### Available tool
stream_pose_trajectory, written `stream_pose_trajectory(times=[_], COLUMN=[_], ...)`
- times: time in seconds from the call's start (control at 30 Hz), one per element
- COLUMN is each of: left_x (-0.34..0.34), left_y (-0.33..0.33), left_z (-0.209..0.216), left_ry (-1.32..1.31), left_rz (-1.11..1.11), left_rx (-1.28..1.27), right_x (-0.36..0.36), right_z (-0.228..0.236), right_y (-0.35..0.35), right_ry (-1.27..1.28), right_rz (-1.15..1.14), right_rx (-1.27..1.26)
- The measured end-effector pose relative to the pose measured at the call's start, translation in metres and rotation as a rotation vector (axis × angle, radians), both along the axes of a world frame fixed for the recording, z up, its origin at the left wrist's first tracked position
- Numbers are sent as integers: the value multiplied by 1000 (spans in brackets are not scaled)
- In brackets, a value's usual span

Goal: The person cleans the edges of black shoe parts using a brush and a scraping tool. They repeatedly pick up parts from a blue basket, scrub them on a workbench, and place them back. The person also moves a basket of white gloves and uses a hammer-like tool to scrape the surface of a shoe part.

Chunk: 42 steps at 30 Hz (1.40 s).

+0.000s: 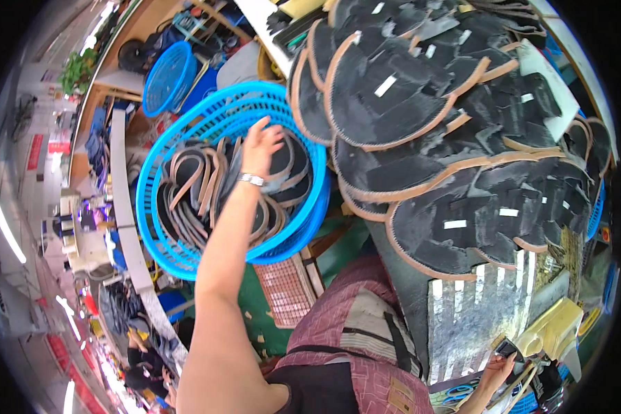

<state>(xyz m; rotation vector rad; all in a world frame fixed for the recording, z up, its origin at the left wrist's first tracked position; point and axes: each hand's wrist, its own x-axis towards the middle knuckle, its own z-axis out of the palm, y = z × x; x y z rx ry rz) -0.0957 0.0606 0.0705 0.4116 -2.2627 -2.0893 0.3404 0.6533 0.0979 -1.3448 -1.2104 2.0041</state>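
Left hand [261, 147] loosely spread over curled dark pieces [207, 176], many edges running front to back, right hand [497, 374] pinching a small black object [506, 347], axis unclear to me

The dark tabletop [401, 290] runs along the person's right, bare in a narrow strip near the body. Most of it lies under overlapping layers of rounded black pieces [393, 90] with brown edges, several bearing small white rectangles [385, 85]. Nearer the person, a worn silvery panel [479, 317] with pale stripes lies flat just beside the heap, and a yellowish container [555, 328] sits by the panel's right side; a white flat piece [548, 90] shows at the heap's right edge
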Motion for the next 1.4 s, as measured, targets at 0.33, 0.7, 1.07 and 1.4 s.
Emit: stream_pose_trajectory(times=[0.33,0.7,1.07,1.4], left_x=[66,51,75,158], left_y=[-158,-166,-214,-90], left_z=[-15,-61,22,-46], left_ry=[-230,-928,-259,25], left_rz=[289,5,-85,-1301], left_rx=[-1900,-1677,-1814,-1594], right_x=[7,-53,-42,-105], right_z=[-6,27,-23,-4], right_y=[32,0,18,-27], right_ry=[-112,-371,-176,-84], right_rz=[244,300,293,284], right_rx=[-48,61,55,52])
